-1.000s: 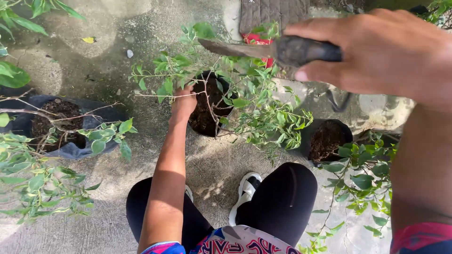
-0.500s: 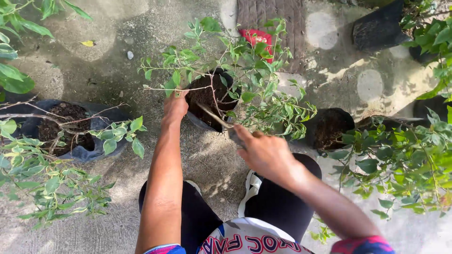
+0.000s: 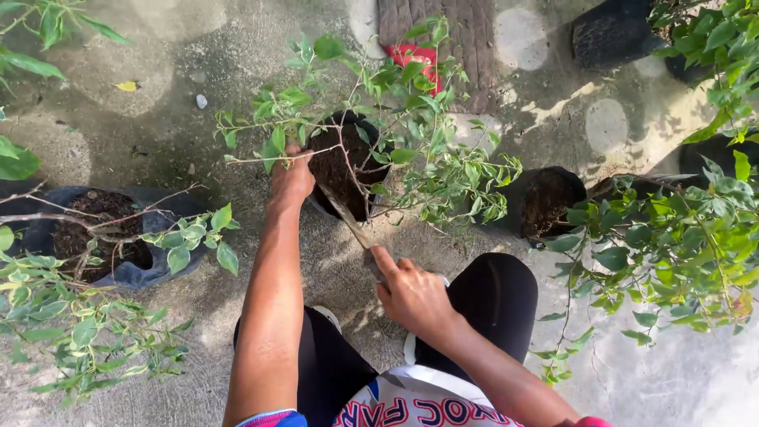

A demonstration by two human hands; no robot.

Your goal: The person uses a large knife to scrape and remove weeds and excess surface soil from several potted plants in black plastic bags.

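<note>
A black grow bag (image 3: 335, 204) full of dark soil (image 3: 340, 162) stands on the concrete in front of me, with a small leafy plant (image 3: 427, 158) growing from it. My left hand (image 3: 291, 175) grips the left rim of the bag. My right hand (image 3: 413, 294) is shut on the handle of a knife, index finger stretched along it. The knife blade (image 3: 348, 217) points up and left, and its tip is against the bag's near side.
Another black bag of soil with bare twigs (image 3: 107, 237) lies at left. Two more dark pots (image 3: 549, 202) sit at right under a leafy bush (image 3: 680, 229). A red object (image 3: 415, 55) lies on a brown mat (image 3: 466, 39) beyond. My knees are below.
My right hand came down from high up near the camera with the knife. It now sits low by my knee with the blade against the bag. The left hand stayed on the rim.
</note>
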